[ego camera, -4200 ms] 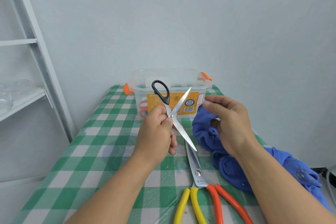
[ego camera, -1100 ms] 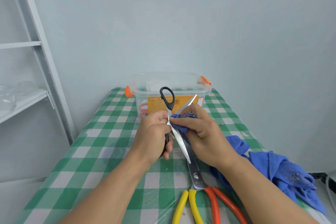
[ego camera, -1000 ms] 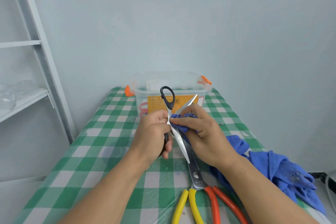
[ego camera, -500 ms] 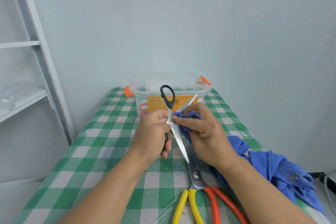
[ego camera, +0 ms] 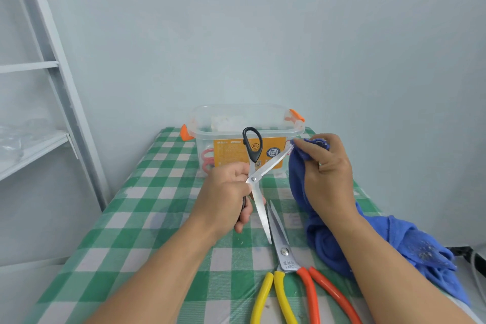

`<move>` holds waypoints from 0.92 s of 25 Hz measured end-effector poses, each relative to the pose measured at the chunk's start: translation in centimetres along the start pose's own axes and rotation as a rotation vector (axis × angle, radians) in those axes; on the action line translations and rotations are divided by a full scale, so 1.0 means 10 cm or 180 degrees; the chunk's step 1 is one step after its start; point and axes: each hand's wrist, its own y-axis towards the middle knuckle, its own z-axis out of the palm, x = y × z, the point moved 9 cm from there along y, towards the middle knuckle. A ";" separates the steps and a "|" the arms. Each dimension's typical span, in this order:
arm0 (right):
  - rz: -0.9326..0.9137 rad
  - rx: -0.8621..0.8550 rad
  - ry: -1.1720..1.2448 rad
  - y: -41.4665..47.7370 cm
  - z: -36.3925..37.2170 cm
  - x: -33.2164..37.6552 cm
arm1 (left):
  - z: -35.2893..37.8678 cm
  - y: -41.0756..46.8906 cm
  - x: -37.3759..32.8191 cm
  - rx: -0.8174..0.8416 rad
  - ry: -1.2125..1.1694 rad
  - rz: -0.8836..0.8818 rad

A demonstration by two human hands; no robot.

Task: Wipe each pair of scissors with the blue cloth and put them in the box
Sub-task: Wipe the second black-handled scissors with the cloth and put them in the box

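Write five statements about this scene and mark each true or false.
1. The clear box stands at the far end of the checked table. True.
2. The left hand grips the black-handled scissors with the blades spread. True.
3. The right hand is empty. False: it pinches the blue cloth at one blade's tip.
4. The box holds nothing. False: pink-handled scissors show through its wall.
5. No scissors lie on the table. False: yellow-handled scissors and orange-handled scissors lie there.
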 end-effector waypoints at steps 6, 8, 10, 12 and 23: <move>-0.0020 -0.0053 0.0646 -0.07 -0.12 0.22 | -0.15 0.06 0.06 -0.0389 0.0320 -0.0019; -0.0374 0.0484 0.0734 -0.17 0.09 0.45 | -0.16 0.07 0.05 -0.0511 0.0514 0.0029; -0.0816 0.0887 0.0347 -0.29 0.31 0.57 | -0.13 0.07 0.04 -0.0523 0.0686 0.0111; -0.1248 0.0900 -0.0175 -0.32 0.40 0.63 | -0.12 0.06 0.02 -0.0505 0.0818 0.0174; 0.0322 0.0153 -0.0069 0.00 -0.07 0.09 | -0.07 0.01 -0.04 -0.0327 0.0745 0.0271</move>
